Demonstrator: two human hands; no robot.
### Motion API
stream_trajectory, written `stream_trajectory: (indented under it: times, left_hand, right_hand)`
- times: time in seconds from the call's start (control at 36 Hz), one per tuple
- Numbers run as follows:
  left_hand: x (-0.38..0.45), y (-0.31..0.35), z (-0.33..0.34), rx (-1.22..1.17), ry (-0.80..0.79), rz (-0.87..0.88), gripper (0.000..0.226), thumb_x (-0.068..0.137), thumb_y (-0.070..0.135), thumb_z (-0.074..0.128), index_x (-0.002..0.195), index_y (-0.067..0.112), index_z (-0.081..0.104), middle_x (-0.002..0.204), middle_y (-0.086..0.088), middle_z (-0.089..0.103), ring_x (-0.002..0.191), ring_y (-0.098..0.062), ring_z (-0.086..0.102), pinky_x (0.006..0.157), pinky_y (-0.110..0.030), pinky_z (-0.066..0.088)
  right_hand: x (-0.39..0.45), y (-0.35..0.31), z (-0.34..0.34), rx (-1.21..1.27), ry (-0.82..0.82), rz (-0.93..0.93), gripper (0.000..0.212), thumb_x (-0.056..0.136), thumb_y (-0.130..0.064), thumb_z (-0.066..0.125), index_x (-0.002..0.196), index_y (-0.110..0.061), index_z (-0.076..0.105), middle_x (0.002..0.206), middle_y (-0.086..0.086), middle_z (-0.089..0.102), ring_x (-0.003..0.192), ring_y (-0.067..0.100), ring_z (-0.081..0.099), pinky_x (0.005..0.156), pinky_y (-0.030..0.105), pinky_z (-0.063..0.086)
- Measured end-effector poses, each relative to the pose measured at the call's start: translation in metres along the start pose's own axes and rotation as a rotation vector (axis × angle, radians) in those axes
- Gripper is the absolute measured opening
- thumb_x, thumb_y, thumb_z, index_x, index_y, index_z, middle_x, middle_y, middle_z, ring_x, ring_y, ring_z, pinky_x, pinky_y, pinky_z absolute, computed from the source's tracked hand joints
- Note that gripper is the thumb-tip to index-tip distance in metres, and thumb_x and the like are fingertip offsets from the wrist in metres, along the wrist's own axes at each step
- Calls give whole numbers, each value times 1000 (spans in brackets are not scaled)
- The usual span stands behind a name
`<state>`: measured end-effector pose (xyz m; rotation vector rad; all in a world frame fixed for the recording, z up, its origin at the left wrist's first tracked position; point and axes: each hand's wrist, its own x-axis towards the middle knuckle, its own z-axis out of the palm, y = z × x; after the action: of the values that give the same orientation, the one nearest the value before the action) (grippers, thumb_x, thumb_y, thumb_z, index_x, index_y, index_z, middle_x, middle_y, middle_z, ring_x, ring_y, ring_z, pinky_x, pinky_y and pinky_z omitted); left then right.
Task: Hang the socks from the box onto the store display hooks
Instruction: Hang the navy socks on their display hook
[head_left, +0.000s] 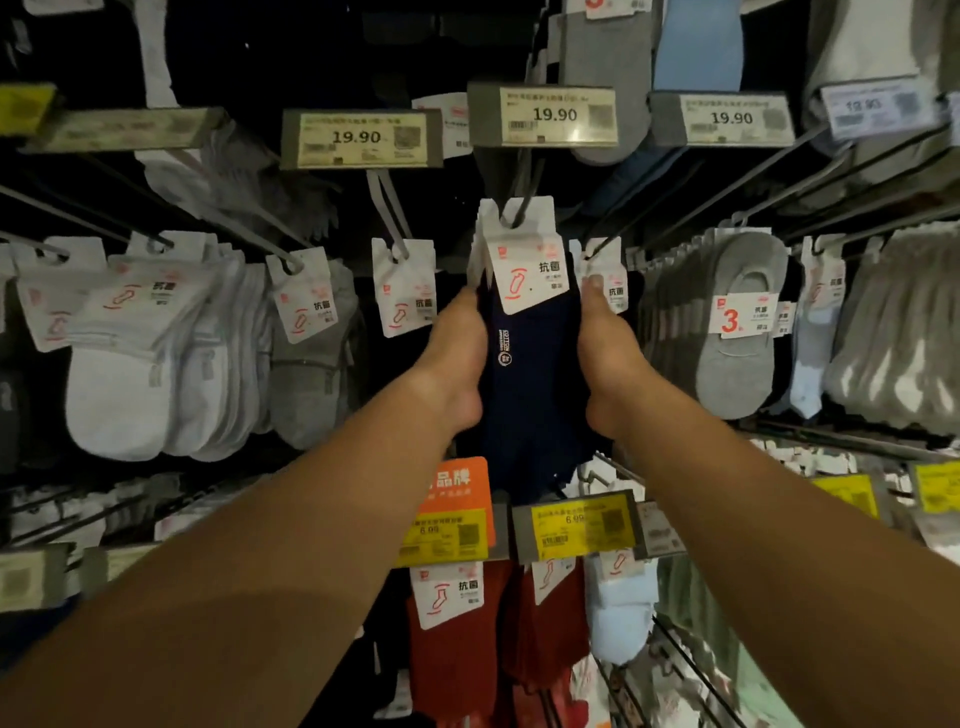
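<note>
I have both hands up at the sock wall. My left hand (457, 358) and right hand (613, 358) clasp a stack of navy socks (530, 384) from either side, thumbs lying up along the edges and the other fingers wrapped round behind, out of my sight. The stack's white cards (524, 260) sit at the top, and the slot of the front card is on a dark hook (527, 202) that runs back under the middle 19.90 price tag (556, 115). I cannot tell whether the cards behind are on the hook too.

Just left of the stack hangs a single white card on its own hook, under another 19.90 tag (358, 139). Farther left are white socks (156, 364) and grey socks (317, 374). To the right, grey no-show socks (737, 332) hang in a tight row with a "3" label. Below my hands a yellow 6.99 tag (576, 525) and an orange sign (457, 488) front the lower row, where red socks (457, 660) and pale blue socks (621, 618) hang.
</note>
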<state>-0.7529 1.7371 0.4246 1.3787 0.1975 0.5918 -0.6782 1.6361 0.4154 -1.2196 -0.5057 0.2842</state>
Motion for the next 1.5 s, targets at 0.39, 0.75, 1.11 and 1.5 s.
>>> stream_trajectory:
  times: [0.39,0.75,1.11,1.5]
  left_hand:
    - [73,14,-19,34,147,-65,47,98,45,40,104,16,77,104,-12,77,93,-30,72,90,-41,57]
    - [102,11,4,190,205,67,77,112,14,25,39,13,50,31,-7,41,54,-12,70,30,-12,30]
    - [68,17,-8,99,104,-120,62,103,41,41,59,16,78,75,-6,76,55,-20,71,54,-25,53]
    - [3,21,3,36,135,-140,51,102,50,39,106,18,78,97,-9,78,85,-27,74,70,-34,58]
  right_hand:
    - [68,-5,-5,-23,-142,59,54,96,-63,42,114,-22,73,105,5,76,101,27,71,91,41,56]
    - [138,15,-1,-77,-183,119,49,108,-37,29,72,-12,50,38,-2,57,61,15,48,38,18,43]
    - [88,-1,-13,59,-239,128,53,96,-62,45,107,-21,75,103,8,76,82,25,75,67,34,57]
    - [2,-20,-27,11,-103,125,69,95,-72,25,99,-21,69,91,7,76,88,23,70,69,36,52]
